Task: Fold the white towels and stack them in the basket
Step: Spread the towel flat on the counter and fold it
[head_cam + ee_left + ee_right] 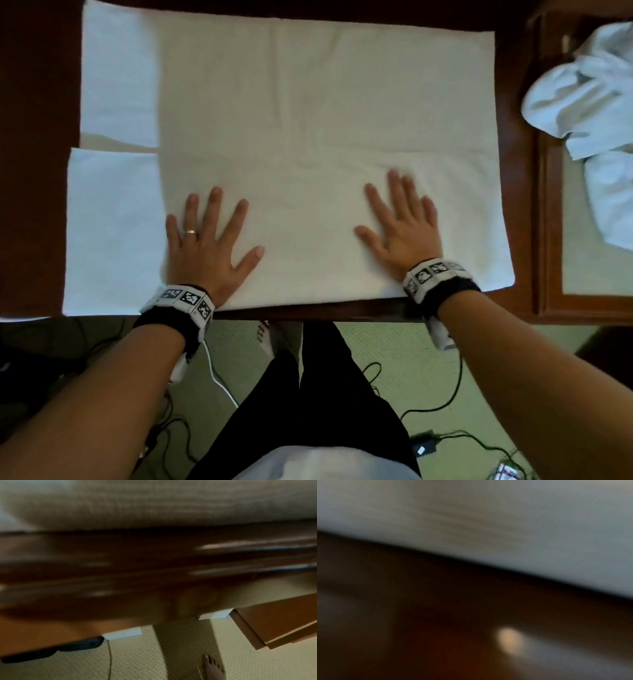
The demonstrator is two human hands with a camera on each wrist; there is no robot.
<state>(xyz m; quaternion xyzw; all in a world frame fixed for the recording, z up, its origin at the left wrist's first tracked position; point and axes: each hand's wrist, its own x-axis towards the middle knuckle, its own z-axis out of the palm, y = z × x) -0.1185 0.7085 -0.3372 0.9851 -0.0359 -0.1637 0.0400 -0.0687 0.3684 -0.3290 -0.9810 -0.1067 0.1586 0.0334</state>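
Note:
A large white towel [308,120] lies spread flat over the dark wooden table [37,102], its near edge along the table's front. My left hand [209,236] presses flat on it near the front left, fingers spread. My right hand [400,219] lies flat on the towel's front right, fingers straight. The towel's left part shows two offset layers [113,233]. Both wrist views are blurred: the left one shows the towel [154,503] above the table's front edge [154,561], the right one the towel [522,520] over dark wood. No basket is in view.
A heap of crumpled white towels [589,102] lies to the right on a wood-framed surface [548,222]. Below the table edge are my legs, a bare foot [265,337], carpet and several cables [445,394] with a black adapter [423,445].

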